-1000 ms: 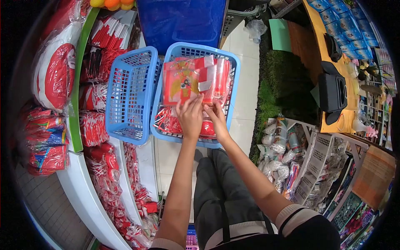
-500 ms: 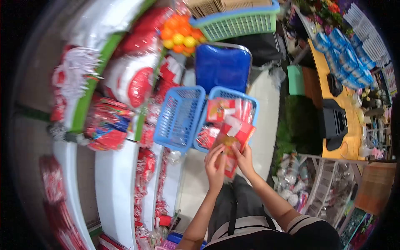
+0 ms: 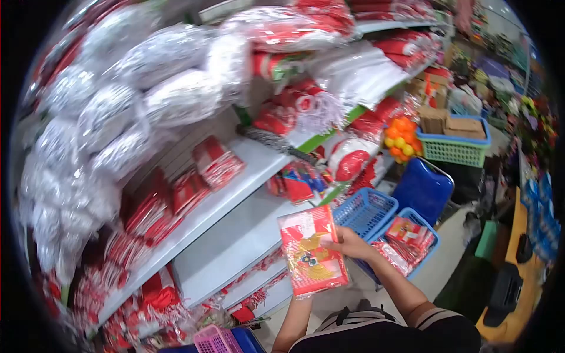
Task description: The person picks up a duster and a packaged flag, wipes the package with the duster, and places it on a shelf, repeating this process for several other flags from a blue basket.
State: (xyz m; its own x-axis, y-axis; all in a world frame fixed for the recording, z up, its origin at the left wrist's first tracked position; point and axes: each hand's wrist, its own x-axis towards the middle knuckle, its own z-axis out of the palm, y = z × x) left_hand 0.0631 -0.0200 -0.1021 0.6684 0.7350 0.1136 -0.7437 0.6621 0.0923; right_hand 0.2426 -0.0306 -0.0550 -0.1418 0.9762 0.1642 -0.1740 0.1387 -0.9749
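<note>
Flat red plastic-wrapped packet with gold emblem [image 3: 312, 253] has swung from over blue plastic basket [image 3: 426, 257] to before white shelf [image 3: 235, 238]. My right grip [image 3: 348, 242] pinches its edge; left grip hidden behind, cannot tell.

The red packet [image 3: 312, 259] conceals the left hand completely, leaving only the left forearm [image 3: 295, 323] exposed below, and covers the fingertips of the right hand [image 3: 353, 243]; the fine detail of its gold print is too small to resolve. The right forearm [image 3: 399, 285] obscures part of the near side of the filled blue basket [image 3: 429, 254]. The bottom edge cuts off the pink basket [image 3: 215, 340], and distant goods [image 3: 529, 117] at upper right are too small to identify.
</note>
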